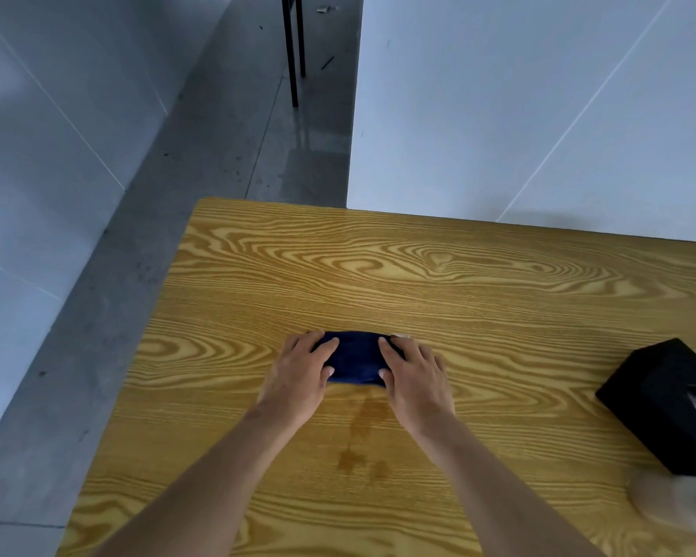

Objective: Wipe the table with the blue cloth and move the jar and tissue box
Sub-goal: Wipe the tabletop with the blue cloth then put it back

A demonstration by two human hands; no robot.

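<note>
A folded dark blue cloth [356, 359] lies on the wooden table [438, 275], near its middle. My left hand [302, 371] presses on the cloth's left end and my right hand [412, 373] on its right end, fingers spread over it. A black tissue box [667, 400] lies at the right edge of view, well right of my hands. Below it a blurred pale round thing [671, 504] shows at the frame's edge; I cannot tell whether it is the jar. Dark damp-looking stains [358, 448] mark the wood just behind the cloth, between my forearms.
The table's left edge drops to a grey concrete floor [177, 235]. White tiled walls stand at left and behind the table at right. Black chair legs [294, 50] stand far back on the floor.
</note>
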